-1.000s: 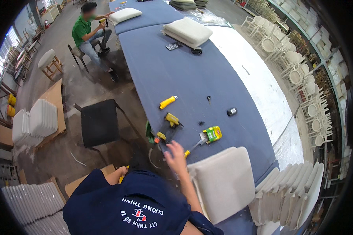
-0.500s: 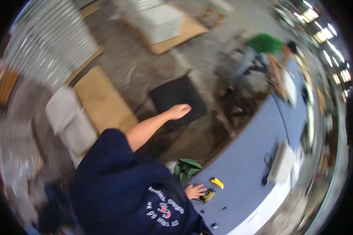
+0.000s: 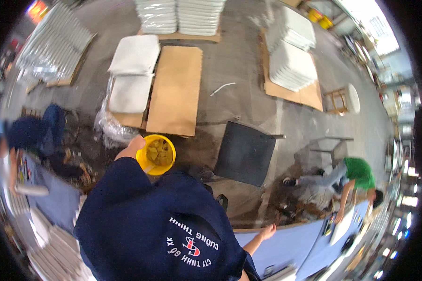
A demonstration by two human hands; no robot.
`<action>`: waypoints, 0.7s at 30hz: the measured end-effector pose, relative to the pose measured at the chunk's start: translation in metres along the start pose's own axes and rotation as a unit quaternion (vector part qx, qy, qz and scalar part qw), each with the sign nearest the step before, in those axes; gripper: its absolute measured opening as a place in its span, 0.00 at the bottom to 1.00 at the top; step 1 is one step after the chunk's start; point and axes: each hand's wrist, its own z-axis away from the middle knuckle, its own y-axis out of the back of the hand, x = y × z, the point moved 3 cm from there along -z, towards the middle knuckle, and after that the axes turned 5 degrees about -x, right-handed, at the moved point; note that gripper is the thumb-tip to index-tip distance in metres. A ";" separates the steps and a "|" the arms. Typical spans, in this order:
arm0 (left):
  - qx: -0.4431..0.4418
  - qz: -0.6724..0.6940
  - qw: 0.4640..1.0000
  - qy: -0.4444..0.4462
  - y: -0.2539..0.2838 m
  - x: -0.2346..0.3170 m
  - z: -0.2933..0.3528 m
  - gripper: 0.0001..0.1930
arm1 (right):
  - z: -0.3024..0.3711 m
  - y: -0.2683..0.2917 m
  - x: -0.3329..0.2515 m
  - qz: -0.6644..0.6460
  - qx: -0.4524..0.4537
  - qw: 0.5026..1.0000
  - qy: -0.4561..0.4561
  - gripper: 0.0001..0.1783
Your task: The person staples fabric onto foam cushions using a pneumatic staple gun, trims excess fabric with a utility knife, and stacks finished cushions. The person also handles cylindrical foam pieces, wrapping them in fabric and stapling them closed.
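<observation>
My left hand [image 3: 137, 143] is at the left rim of a yellow bucket [image 3: 172, 161] and overlaps it in the picture. Its fingers look curled closed; whether they grip the rim cannot be made out. Yellowish pieces [image 3: 159, 152] lie inside the bucket, and my shoulder covers its lower edge. On the other side, my right hand [image 3: 267, 231] hovers by the edge of a blue-covered table [image 3: 279, 246], fingers loosely apart and holding nothing visible. A flat black seat [image 3: 245, 153] stands on the floor between the two hands, apart from both.
A person in green [image 3: 359, 173] bends over a white pad [image 3: 343, 225] at the table's far right. Another person [image 3: 30, 133] works at the left. Ahead lie a cardboard sheet [image 3: 176, 89], white cushions [image 3: 133, 56] and stacked white pads [image 3: 293, 63]. A stool [image 3: 344, 99] lies farther right.
My view has swung to the left, bringing the yellow bucket into sight. My left hand has gone from over the black seat to the bucket. My right hand has left the tabletop.
</observation>
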 end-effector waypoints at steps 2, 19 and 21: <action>0.051 0.026 0.998 -0.007 0.004 -0.036 0.044 0.22 | -0.028 -0.109 -0.059 -0.285 -0.192 0.920 -0.189 0.19; 0.068 0.418 0.897 0.125 -0.119 -0.049 -0.101 0.17 | 0.148 -0.425 -0.393 0.159 -0.663 0.729 0.065 0.26; 0.128 0.306 0.937 0.110 -0.090 -0.076 -0.199 0.18 | 0.125 -0.470 -0.366 0.197 -0.637 0.745 0.000 0.29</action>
